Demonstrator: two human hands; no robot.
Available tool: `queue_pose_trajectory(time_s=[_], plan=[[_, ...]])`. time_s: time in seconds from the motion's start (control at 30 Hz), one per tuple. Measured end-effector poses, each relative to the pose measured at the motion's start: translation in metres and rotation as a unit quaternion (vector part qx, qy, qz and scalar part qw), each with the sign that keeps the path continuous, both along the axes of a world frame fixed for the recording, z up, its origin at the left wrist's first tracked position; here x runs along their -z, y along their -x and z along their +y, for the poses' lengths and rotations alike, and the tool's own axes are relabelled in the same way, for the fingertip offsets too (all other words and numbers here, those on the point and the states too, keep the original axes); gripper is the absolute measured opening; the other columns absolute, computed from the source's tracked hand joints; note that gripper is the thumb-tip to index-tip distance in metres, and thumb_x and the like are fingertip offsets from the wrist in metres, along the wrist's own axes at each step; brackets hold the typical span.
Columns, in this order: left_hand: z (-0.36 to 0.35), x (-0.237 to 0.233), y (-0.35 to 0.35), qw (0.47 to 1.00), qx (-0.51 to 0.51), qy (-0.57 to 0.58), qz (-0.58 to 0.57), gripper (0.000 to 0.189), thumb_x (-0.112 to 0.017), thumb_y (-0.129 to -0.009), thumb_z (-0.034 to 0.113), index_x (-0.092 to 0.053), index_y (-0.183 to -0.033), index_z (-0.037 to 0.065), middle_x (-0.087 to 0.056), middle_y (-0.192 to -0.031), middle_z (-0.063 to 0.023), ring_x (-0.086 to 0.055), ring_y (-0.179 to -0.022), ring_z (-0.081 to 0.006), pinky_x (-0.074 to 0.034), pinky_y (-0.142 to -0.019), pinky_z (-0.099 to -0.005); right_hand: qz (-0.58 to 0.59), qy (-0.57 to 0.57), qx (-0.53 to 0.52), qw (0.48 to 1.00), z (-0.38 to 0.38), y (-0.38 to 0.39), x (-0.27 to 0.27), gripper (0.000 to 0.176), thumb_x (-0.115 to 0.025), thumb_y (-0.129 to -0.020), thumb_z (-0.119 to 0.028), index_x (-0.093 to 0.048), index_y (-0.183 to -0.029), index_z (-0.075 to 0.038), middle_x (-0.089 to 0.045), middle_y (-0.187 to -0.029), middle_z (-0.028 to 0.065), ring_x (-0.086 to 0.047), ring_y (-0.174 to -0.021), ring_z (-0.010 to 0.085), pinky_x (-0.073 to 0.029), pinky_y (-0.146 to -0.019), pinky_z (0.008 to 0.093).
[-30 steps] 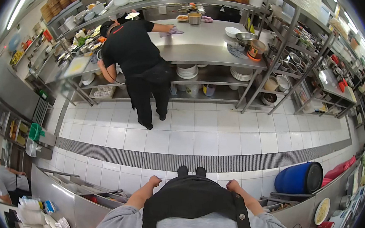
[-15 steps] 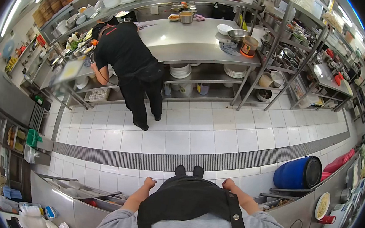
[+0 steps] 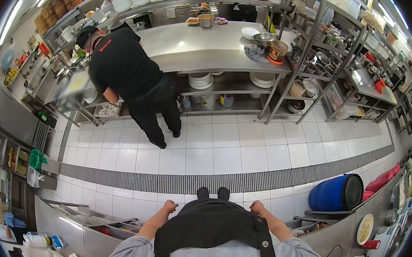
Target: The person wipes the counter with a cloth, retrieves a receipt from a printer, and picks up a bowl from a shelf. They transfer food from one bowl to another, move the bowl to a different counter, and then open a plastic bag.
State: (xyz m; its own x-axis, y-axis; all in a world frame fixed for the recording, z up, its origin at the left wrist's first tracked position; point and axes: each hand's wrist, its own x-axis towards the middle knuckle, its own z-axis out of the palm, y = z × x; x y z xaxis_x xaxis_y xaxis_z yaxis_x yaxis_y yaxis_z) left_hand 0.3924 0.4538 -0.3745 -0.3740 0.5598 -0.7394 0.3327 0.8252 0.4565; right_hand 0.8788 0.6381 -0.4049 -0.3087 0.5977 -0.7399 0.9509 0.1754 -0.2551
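My left hand (image 3: 170,206) hangs beside my black apron (image 3: 203,221), its fingers curled closed with nothing seen in them. On the apron's other side, my right hand (image 3: 258,208) is likewise closed in a loose fist and holds nothing visible. Neither hand touches any object. Nearest to the left hand are the steel drawers (image 3: 123,229) behind and to the left. A blue barrel (image 3: 330,192) with a black end lies on its side to the right of my right hand.
A co-worker (image 3: 130,68) in black bends at the left end of the steel counter (image 3: 193,46). Plates (image 3: 200,80) are stacked beneath it. A floor drain grate (image 3: 171,184) crosses ahead of my feet. A metal rack (image 3: 316,50) with pots stands at the right.
The co-worker has shifted left and lower at the counter, with the arm now down nearer the under-shelf. Another person shows beyond the counter at upper left. My hands have stayed put.
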Motion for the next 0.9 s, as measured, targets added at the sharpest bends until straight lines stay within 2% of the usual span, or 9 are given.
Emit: queue_pose_trajectory(time_s=[0.1, 0.3, 0.4, 0.6, 0.7, 0.8, 0.9], plan=[[0.001, -0.002, 0.001, 1.0, 0.024, 0.009, 0.006, 0.031, -0.065, -0.073, 0.023, -0.06, -0.078, -0.007, -0.061, -0.063, -0.0161, -0.06, -0.053, -0.0229, -0.047, -0.046, -0.0328, 0.018, -0.024, 0.067, 0.997, -0.002, 0.002, -0.004, 0.022, -0.072, -0.055, -0.012, -0.068, -0.077, -0.012, -0.066, -0.08, 0.0086, -0.062, -0.077, 0.0237, -0.049, -0.072, 0.0327], [-0.003, -0.006, 0.0, 0.999, 0.036, 0.016, 0.028, 0.03, -0.065, -0.074, 0.024, -0.06, -0.074, -0.006, -0.061, -0.063, -0.0153, -0.06, -0.052, -0.0229, -0.046, -0.045, -0.033, 0.036, -0.03, 0.109, 0.993, -0.006, 0.004, -0.016, 0.02, -0.069, -0.058, -0.008, -0.068, -0.078, -0.011, -0.066, -0.079, 0.009, -0.063, -0.075, 0.022, -0.05, -0.07, 0.0329], [-0.004, -0.012, 0.001, 0.997, 0.063, 0.041, 0.026, 0.03, -0.065, -0.074, 0.024, -0.06, -0.076, -0.005, -0.062, -0.064, -0.0152, -0.06, -0.053, -0.0228, -0.047, -0.046, -0.0327, 0.037, 0.001, 0.119, 0.992, -0.004, 0.005, -0.018, 0.015, -0.062, -0.064, -0.01, -0.068, -0.076, -0.015, -0.064, -0.087, 0.0106, -0.061, -0.083, 0.0263, -0.049, -0.074, 0.0346], [-0.004, -0.024, -0.003, 0.998, 0.039, 0.034, 0.032, 0.029, -0.065, -0.074, 0.024, -0.06, -0.077, -0.005, -0.062, -0.065, -0.0148, -0.06, -0.053, -0.022, -0.047, -0.046, -0.0326, 0.054, -0.013, 0.141, 0.989, -0.004, 0.006, -0.017, 0.015, -0.059, -0.064, -0.006, -0.067, -0.073, -0.014, -0.064, -0.084, 0.0127, -0.061, -0.081, 0.0274, -0.049, -0.073, 0.0349], [-0.004, -0.021, -0.003, 0.999, 0.02, 0.025, 0.038, 0.034, -0.066, -0.074, 0.023, -0.059, -0.09, -0.006, -0.062, -0.072, -0.0161, -0.061, -0.056, -0.0225, -0.048, -0.047, -0.032, 0.07, -0.023, 0.167, 0.983, -0.005, 0.007, -0.02, 0.014, -0.057, -0.064, -0.005, -0.067, -0.071, -0.013, -0.064, -0.084, 0.0136, -0.061, -0.081, 0.0282, -0.049, -0.074, 0.0348], [-0.003, -0.016, -0.004, 0.999, 0.009, 0.021, 0.045, 0.046, -0.066, -0.073, 0.022, -0.052, -0.106, -0.007, -0.062, -0.081, -0.0179, -0.062, -0.06, -0.0237, -0.048, -0.048, -0.0314, 0.07, -0.023, 0.175, 0.982, -0.004, 0.008, -0.024, 0.014, -0.058, -0.064, -0.005, -0.067, -0.071, -0.012, -0.064, -0.084, 0.0137, -0.061, -0.081, 0.0286, -0.048, -0.074, 0.0348], [0.0, -0.013, -0.001, 0.999, 0.017, 0.044, 0.017, 0.055, -0.067, -0.073, 0.022, -0.046, -0.115, -0.007, -0.062, -0.085, -0.019, -0.062, -0.062, -0.0241, -0.048, -0.049, -0.0318, 0.068, -0.029, 0.169, 0.983, -0.003, 0.007, -0.028, 0.012, -0.058, -0.065, -0.005, -0.067, -0.071, -0.012, -0.064, -0.083, 0.0136, -0.061, -0.081, 0.0284, -0.048, -0.075, 0.0348]])
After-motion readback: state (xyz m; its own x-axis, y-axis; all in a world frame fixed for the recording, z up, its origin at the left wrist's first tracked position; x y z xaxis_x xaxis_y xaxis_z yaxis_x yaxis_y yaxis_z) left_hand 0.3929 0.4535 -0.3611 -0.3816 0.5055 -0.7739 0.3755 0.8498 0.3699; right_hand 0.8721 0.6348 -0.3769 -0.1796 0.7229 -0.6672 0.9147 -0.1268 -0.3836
